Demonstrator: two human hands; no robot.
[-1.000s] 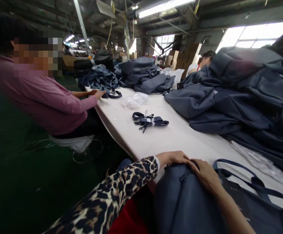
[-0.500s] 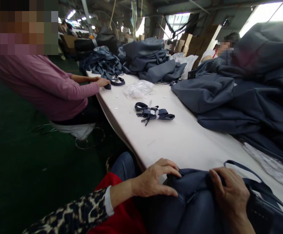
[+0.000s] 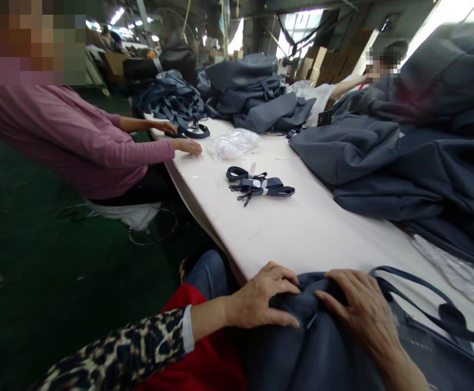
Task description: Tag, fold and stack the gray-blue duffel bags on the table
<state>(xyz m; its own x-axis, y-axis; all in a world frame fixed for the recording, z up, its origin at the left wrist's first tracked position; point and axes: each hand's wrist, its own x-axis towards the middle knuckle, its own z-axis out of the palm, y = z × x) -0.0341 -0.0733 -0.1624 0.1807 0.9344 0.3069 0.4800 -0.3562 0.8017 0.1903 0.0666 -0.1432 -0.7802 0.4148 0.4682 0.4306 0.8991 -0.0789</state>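
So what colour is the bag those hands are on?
The bag is dark navy blue, best seen in the head view.

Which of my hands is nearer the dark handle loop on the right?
Right. Your right hand rests on the dark blue material, just left of the handle loop; your left hand touches it farther left.

1. Bottom of the frame: the navy bag [image 3: 294,361] runs past the edge, its lower part lost to me.
2. Lower right: pale lettering [image 3: 421,343], too small for me to read.
3. Upper left: the pink-clad co-worker [image 3: 98,141] has a blurred-out head [image 3: 29,43].
4. Upper right: a dark heap [image 3: 424,163] hides most of another person [image 3: 346,86].
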